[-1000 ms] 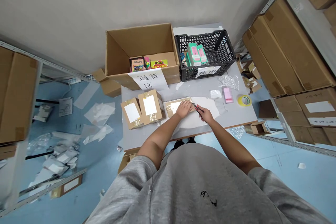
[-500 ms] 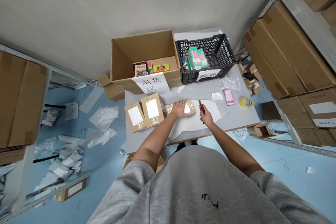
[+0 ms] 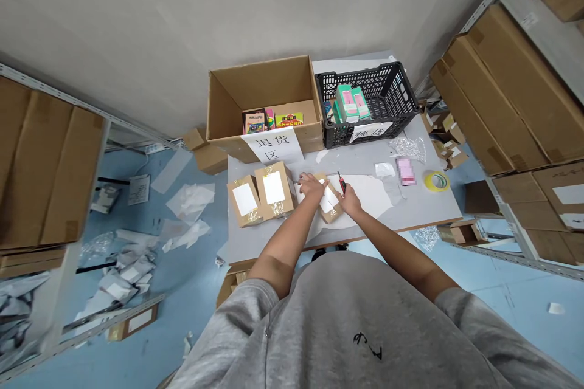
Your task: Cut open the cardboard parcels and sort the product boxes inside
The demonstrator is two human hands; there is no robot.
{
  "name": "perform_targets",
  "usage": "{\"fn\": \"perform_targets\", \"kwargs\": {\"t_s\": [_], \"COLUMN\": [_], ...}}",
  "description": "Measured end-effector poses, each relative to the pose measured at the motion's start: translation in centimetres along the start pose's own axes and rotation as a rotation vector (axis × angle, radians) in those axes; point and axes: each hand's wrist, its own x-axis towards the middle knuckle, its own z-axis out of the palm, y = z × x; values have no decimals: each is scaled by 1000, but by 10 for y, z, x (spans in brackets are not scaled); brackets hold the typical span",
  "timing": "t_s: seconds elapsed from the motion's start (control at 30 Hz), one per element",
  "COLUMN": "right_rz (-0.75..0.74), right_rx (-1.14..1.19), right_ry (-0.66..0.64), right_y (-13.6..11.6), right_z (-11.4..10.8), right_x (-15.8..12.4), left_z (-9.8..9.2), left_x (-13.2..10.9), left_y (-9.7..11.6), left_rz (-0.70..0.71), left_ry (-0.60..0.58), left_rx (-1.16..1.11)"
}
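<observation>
A small taped cardboard box [image 3: 333, 211] with a white label lies lengthwise toward me on a white sheet [image 3: 371, 191]. My left hand [image 3: 312, 186] is at its upper left edge, fingers bent and spread, touching or nearly touching the box. In my right hand [image 3: 350, 200] is a red and black utility knife [image 3: 342, 184], its tip pointing away from me. That hand also rests against the box's right side. Left of the box stand two labelled cardboard boxes, a larger one [image 3: 276, 202] and a smaller one [image 3: 247, 214].
At the table's back are a big open carton [image 3: 223, 146] with small packages and a black plastic crate [image 3: 335, 136] holding green-and-pink boxes. Yellow tape [image 3: 429, 181], a pink packet [image 3: 405, 171] and bubble wrap [image 3: 408, 148] lie right. Loaded shelves flank both sides.
The small box has turned from lying crosswise to lengthwise. My right hand with the knife has come over to its right side, and my left hand has slid to its upper left.
</observation>
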Motion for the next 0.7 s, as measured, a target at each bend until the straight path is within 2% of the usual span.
{"fn": "perform_targets", "kwargs": {"t_s": [0.03,0.1,0.17,0.23,0.33,0.4,0.43,0.47,0.53,0.7], "right_rz": [-18,-58,-61,10,132,152,150,144,118,116], "right_rx": [-52,-147,-191,-152,8,121,172,217,294,607], "right_ry": [19,84,143,136,94,130,162,193,236,181], "right_y": [0,3,11,21,34,38,39,40,41,35], "right_z": [0,-3,-6,-6,-2,2,3,3,0,-14], "right_x": [-1,-5,-8,-11,-12,-10,-7,-5,2,11], "left_z": [0,-1,-3,-5,-6,-5,-5,-3,0,14], "left_x": [-1,-5,-10,-15,-22,-27,-29,-32,-36,-50], "left_y": [-3,-7,-10,-14,-22,-28,-31,-33,-36,-25], "left_rz": [-72,-318,-417,-299,163,459,549,590,553,247], "left_ry": [-21,-135,-177,-105,-16,-39,-49,-51,-30,30], "left_rx": [-10,-51,-65,-43,-47,-74,-74,-62,-23,-5]}}
